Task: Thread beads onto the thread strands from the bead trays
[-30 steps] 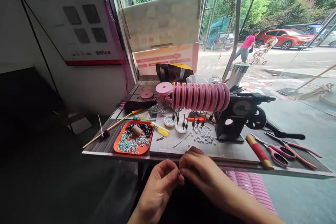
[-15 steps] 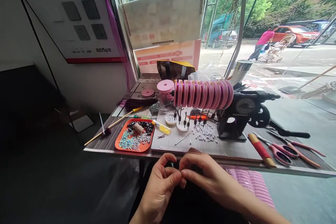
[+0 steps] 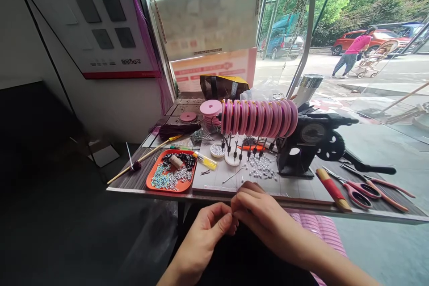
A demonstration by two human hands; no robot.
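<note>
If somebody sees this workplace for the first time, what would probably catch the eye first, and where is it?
Probably the row of pink discs mounted on the black cranked machine, beyond the hands on the table. Next, perhaps the orange tray of small beads, at the table's left front. Then the left hand and right hand, fingertips close together before the table edge.

Your left hand and right hand meet at the fingertips, near the table's front edge; anything between them is too small to tell. Beyond, an orange tray holds small beads. Pink rings line a black cranked machine; scissors lie to your right.
</note>
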